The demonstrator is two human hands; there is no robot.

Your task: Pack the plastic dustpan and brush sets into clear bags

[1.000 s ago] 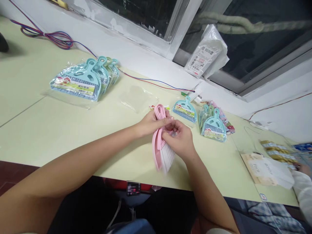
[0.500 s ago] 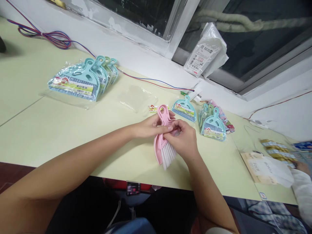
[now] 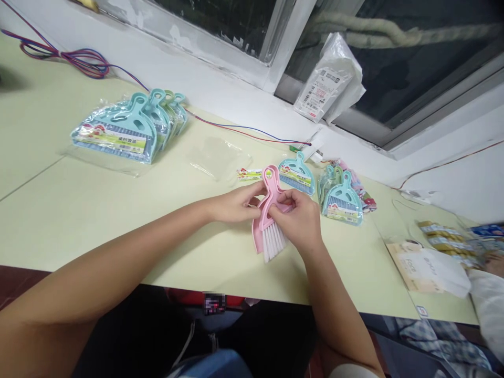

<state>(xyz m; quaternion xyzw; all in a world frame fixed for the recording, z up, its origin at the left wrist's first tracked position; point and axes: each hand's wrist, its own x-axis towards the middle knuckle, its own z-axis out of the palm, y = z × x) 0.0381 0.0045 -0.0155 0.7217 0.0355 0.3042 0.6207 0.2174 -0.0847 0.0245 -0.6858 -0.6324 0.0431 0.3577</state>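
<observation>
In the head view, a pair of bare hands is at work over a pale yellow-green surface (image 3: 189, 252), with a small pink dustpan (image 3: 256, 239) and a matching pink brush (image 3: 272, 220) between them, near the middle of the scene. The left hand (image 3: 238, 203) grasps the pink dustpan by its left side, thumb at the edge and the other fingers partly hidden behind it. The right hand (image 3: 301, 218) pinches the pink brush between thumb and curled fingers. The brush lies against the front of the dustpan, its white bristles pointing toward the near side and the looped handle end pointing to the far side. Just beyond the hands lies a printed label card (image 3: 247, 174), partly covered by the pink handle, and farther left a flat clear plastic bag (image 3: 218, 157). To the far left, wrapped blue and green dustpan sets (image 3: 129, 123) overlap in a row. A single blue set (image 3: 296, 176) lies beyond the right hand, and more wrapped sets (image 3: 342, 205) are to its right, beside a patterned pink cloth (image 3: 357, 186). Red and blue wires (image 3: 84, 62) are coiled at far left. At the right, a packet marked "Face" (image 3: 427, 269) lies near another person's pale sleeve (image 3: 486, 299).
</observation>
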